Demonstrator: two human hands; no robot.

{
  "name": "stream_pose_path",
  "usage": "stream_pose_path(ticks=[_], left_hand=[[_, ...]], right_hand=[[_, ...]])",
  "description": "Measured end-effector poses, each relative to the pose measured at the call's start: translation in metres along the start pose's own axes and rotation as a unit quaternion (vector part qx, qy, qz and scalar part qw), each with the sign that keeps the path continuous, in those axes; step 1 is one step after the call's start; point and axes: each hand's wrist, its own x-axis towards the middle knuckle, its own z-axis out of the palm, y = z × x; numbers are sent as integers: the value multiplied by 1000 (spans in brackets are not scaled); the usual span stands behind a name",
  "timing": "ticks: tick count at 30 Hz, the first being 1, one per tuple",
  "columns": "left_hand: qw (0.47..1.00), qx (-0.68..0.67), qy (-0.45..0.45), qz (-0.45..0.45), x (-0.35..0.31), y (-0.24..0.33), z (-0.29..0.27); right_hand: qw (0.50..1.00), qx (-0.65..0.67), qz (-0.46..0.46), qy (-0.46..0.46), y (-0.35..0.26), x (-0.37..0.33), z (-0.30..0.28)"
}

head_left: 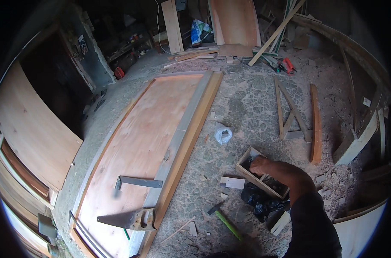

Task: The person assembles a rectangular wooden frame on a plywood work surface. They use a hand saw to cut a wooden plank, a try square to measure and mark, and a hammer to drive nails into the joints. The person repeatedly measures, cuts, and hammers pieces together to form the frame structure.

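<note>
My right hand [258,164] reaches down into a small wooden box [270,187] on the floor. Its fingers are curled together inside the box; what they grip, if anything, is hidden. Small dark items lie in the box's compartments. A black plastic bag [256,198] lies against the box's near left side, next to a short pale wood block [232,182]. Nearer to me rests a hammer [225,223] with a green handle. My left hand is out of view.
To the left lies a large wooden door panel [139,129], bearing a handsaw [126,219] and an L-shaped metal square [139,182]. A white plastic roll or bag [223,134], a triangular wood frame [291,114] and a curved brown plank [316,124] lie beyond the box. Boards lean at the back.
</note>
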Motion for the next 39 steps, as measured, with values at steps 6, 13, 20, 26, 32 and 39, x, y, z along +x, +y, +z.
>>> stream_pose_path(ticks=[6, 13, 20, 26, 32, 39], left_hand=[[999, -46, 19, 22, 33, 7, 2], [986, -139, 79, 51, 49, 84, -37], [965, -162, 70, 194, 118, 160, -40], [951, -283, 11, 127, 149, 220, -1], [814, -573, 22, 97, 143, 288, 37], [336, -928, -133, 90, 125, 385, 111]], right_hand=[[995, 16, 87, -48, -4, -5, 12], [915, 256, 274, 151, -10, -34, -2], [806, 445, 324, 216, 11, -69, 4], [605, 684, 348, 212, 4, -80, -6], [527, 773, 273, 224, -21, -92, -44], [603, 787, 27, 129, -195, -50, -135]])
